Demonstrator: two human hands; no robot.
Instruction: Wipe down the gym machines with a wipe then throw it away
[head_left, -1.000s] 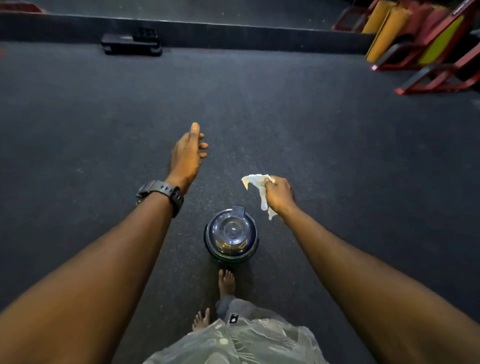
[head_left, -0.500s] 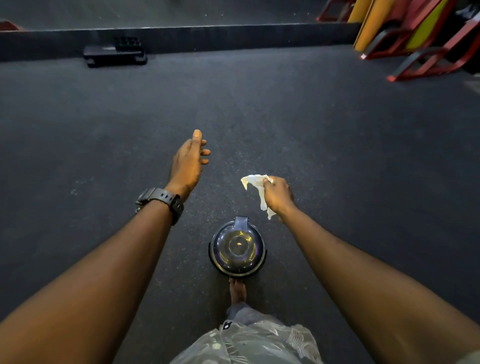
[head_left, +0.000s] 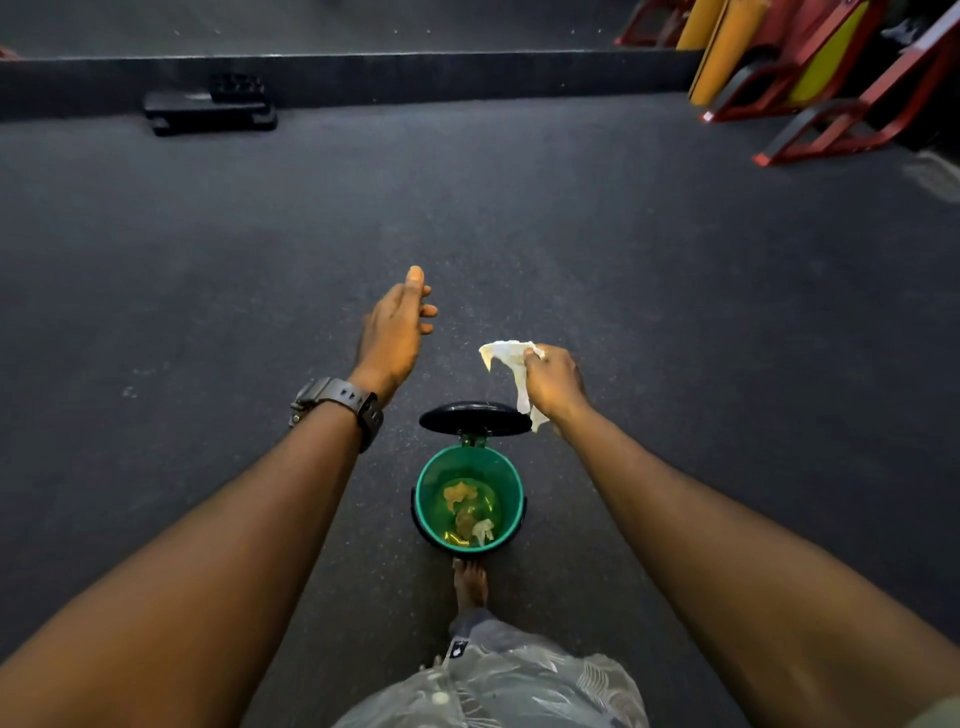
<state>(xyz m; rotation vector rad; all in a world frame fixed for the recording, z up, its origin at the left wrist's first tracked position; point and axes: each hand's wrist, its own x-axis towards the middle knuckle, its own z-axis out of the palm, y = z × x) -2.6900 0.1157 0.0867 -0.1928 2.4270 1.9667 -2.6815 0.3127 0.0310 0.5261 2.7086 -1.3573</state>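
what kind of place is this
Most likely a gym floor. Dark rubber-type flooring covers the ground, red-framed equipment with yellow pads stands at the far right, and a black step platform lies by the raised ledge. A small pedal bin stands open at the person's foot.

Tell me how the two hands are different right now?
The right hand grips a crumpled white wipe; the left hand holds nothing, fingers loose. The left wrist wears a black watch; the right wrist is bare. Both hover in front of the open green bin.
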